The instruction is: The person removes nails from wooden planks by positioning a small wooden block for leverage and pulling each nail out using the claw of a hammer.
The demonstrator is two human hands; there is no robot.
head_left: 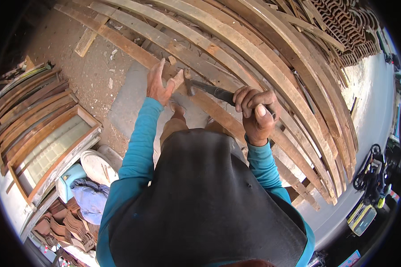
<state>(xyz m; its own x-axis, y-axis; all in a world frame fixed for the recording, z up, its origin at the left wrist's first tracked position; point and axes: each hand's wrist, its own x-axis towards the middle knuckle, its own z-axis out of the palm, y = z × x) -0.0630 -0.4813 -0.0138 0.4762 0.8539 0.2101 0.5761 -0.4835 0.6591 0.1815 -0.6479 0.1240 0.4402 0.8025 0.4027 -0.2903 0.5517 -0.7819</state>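
Right hand [255,113] clenched tight round claw hammer [211,91], head set down against wooden plank [200,100] for leverage. Left hand [161,84] spread flat, empty, pinning same plank steady atop lumber stack [272,66].

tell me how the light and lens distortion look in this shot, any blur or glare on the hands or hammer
Head view: hard daylight, with washed-out glare on the pale ground at the right rim; fisheye bends the long planks into arcs and blackens the corners; the left hand on the plank, the right hand and the hammer it grips look sharp, with no motion blur.
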